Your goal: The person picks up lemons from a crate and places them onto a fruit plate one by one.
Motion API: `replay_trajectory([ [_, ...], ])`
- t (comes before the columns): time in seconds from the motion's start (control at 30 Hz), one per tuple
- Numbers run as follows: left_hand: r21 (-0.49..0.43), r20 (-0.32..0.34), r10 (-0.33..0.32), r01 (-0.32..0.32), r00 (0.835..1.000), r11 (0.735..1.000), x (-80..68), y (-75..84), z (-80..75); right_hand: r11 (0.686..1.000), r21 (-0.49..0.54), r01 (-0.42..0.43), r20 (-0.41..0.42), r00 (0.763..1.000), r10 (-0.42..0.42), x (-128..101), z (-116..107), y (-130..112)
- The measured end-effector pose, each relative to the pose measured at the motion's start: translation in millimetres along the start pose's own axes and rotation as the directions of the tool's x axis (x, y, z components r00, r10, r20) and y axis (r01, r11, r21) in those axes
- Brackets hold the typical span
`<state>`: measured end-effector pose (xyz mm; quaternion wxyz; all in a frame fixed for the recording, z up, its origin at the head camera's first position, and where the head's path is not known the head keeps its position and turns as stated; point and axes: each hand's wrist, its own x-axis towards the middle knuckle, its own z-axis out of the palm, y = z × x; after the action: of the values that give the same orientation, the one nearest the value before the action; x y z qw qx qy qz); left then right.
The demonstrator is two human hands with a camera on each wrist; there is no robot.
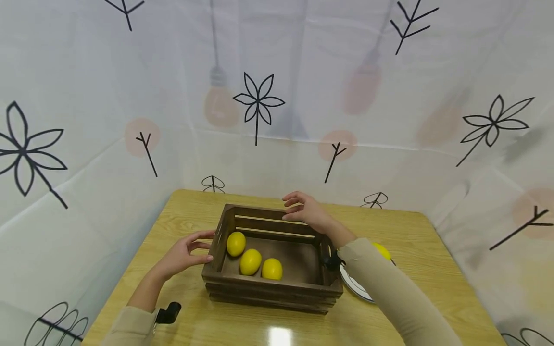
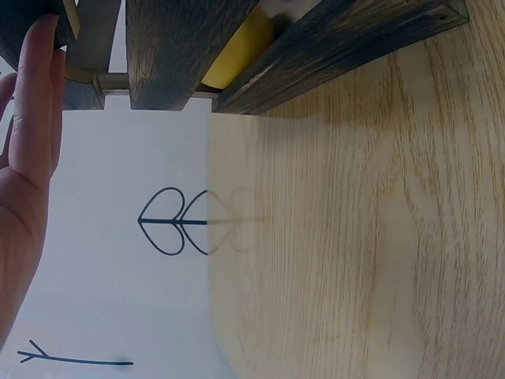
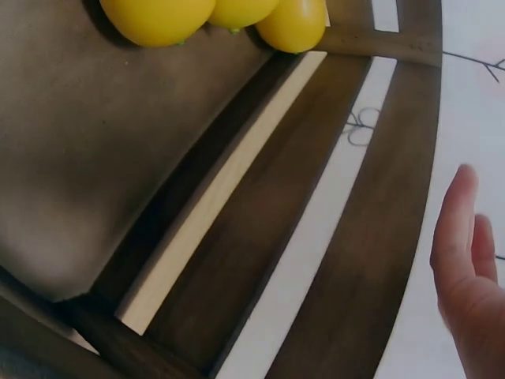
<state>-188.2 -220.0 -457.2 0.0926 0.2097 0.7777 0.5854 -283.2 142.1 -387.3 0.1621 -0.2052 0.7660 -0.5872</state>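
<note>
A dark brown slatted wooden crate stands on the table, holding three yellow lemons: one lemon by the left end, another lemon beside it, and a third lemon near the front wall. My left hand is at the crate's left end, its extended fingers against the slats; the left wrist view shows these fingers nearly straight along the wood. Over the far rim is my right hand, fingers loosely bent, nothing in them. In the right wrist view the right hand appears beyond the long slatted wall.
Partly behind my right forearm, a white plate lies right of the crate, with a yellow fruit showing past the sleeve. The wooden table ends at a patterned white cloth behind and at the sides.
</note>
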Motion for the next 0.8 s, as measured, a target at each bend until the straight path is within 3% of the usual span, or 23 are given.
replay_trajectory([
  [0.27, 0.002, -0.005, -0.001, 0.001, 1.000, 1.000, 0.6, -0.1, 0.9, 0.999, 0.027, 0.017, 0.152, 0.988, -0.021, 8, 8, 9],
  [0.47, 0.016, -0.007, -0.001, 0.001, 1.000, 1.000, -0.4, -1.5, 0.8, 0.999, -0.039, 0.037, 0.256, 0.966, -0.026, 14, 12, 18],
  [0.8, 0.027, -0.011, 0.006, -0.006, 1.000, 1.000, 0.4, -1.2, 0.5, 0.986, -0.152, 0.071, 0.430, 0.903, 0.002, 20, 25, 22],
])
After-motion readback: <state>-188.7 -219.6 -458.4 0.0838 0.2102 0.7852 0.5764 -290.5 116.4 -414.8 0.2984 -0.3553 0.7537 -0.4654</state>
